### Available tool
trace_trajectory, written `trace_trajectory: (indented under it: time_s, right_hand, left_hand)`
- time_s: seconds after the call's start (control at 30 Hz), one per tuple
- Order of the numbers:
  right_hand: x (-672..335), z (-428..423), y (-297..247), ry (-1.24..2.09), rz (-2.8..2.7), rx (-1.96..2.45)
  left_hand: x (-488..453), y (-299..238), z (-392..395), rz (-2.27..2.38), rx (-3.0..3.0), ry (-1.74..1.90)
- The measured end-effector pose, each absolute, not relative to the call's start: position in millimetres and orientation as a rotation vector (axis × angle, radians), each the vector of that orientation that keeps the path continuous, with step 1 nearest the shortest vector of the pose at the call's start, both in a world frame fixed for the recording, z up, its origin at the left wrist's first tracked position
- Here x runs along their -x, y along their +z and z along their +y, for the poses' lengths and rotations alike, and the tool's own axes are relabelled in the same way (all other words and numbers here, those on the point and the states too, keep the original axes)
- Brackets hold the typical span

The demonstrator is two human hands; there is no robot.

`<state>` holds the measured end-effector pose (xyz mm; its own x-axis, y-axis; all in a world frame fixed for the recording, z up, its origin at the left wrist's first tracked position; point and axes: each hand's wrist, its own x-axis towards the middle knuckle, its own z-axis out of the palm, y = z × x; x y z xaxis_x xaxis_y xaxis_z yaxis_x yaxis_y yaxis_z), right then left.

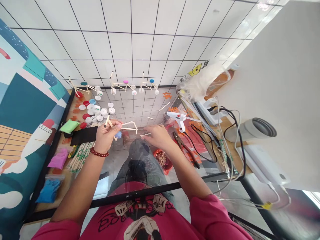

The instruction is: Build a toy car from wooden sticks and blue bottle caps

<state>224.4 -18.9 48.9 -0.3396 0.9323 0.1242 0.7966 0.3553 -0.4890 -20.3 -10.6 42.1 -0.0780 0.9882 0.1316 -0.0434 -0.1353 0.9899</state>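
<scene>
My left hand (106, 134), with a red bead bracelet at its wrist, pinches a small frame of pale wooden sticks (130, 128). The frame reaches right from the fingers, and one dark-tipped stick rises above them. My right hand (159, 136) is closed on a short wooden stick (145, 134), a little right of the frame and apart from it. A blue round piece (118, 134) shows just below the left fingers; whether it is joined to the frame I cannot tell. Both hands are above the glass table top (147, 110).
Along the back stand stick models with cap wheels (125, 87). Bottle caps (99, 117) and bundled sticks (81, 156) lie left. To the right are a white glue gun (178, 119), pliers (186, 150), cables (212, 156) and a red container of sticks (163, 160).
</scene>
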Motion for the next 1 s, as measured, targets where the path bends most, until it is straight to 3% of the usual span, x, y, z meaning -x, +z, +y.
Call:
trace_trajectory:
  time_s: [0.27, 1.0]
  right_hand:
    - [-203, -35, 33, 0.764, -1.589, 1.135]
    - [-196, -39, 17, 0.579, -1.862, 1.269]
  left_hand:
    - [8, 37, -21, 1.142, -1.216, 1.259]
    - [15, 20, -15, 1.141, -1.520, 1.117]
